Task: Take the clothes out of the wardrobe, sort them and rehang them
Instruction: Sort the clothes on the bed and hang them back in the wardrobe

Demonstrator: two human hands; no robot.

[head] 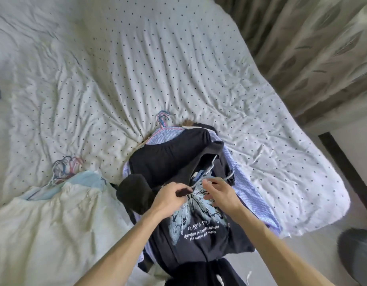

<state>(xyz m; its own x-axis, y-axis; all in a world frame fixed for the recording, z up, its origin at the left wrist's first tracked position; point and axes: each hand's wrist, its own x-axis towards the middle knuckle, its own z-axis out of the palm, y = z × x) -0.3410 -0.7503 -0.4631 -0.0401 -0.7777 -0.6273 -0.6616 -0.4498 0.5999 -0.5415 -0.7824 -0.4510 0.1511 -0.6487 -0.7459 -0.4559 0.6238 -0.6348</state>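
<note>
Sorting step: working the hanger (212, 165) at the printed T-shirt (199, 240) neck.
The printed T-shirt tops the dark pile at the bed's (178, 58) near edge. The left hand's (170, 198) grip pinches its collar, and the right hand's (219, 195) grip pinches the hanger wire. The next move likely calls for easing the hanger through without stretching the neck.

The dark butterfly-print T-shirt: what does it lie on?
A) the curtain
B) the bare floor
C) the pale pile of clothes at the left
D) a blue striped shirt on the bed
D: the dark butterfly-print T-shirt lies over the blue striped shirt, whose edges show around it, apart from the pale pile.
</note>
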